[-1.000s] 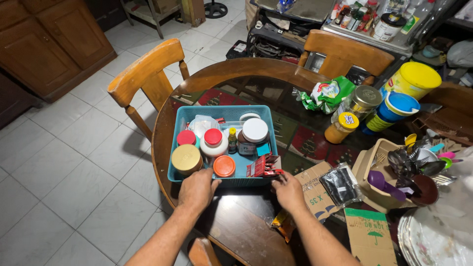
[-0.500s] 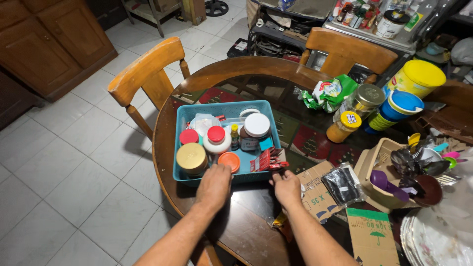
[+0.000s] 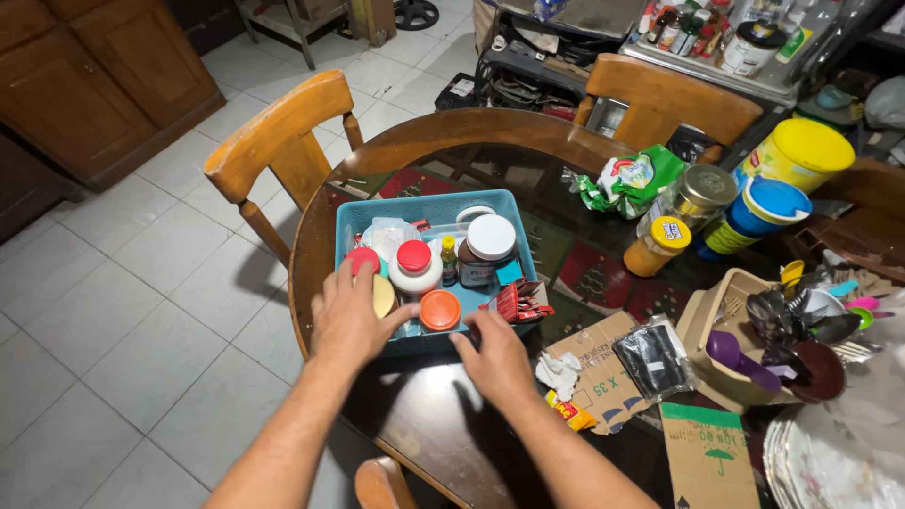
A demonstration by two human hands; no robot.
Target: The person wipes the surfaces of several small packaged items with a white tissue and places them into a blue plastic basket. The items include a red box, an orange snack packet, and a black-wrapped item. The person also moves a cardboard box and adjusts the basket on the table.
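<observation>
1. Two bare forearms come up from the bottom edge toward the blue basket [image 3: 358,221]; no sleeves show on either one.
2. The left hand [image 3: 347,319] wears no glove, ring or watch, and its wrist is bare.
3. The right hand [image 3: 494,355] is also ungloved, with no ring or band in sight.
4. The nails on both hands are short and unpainted.
5. The forearms carry no visible markings, and nothing is worn up to where they leave the view.
</observation>
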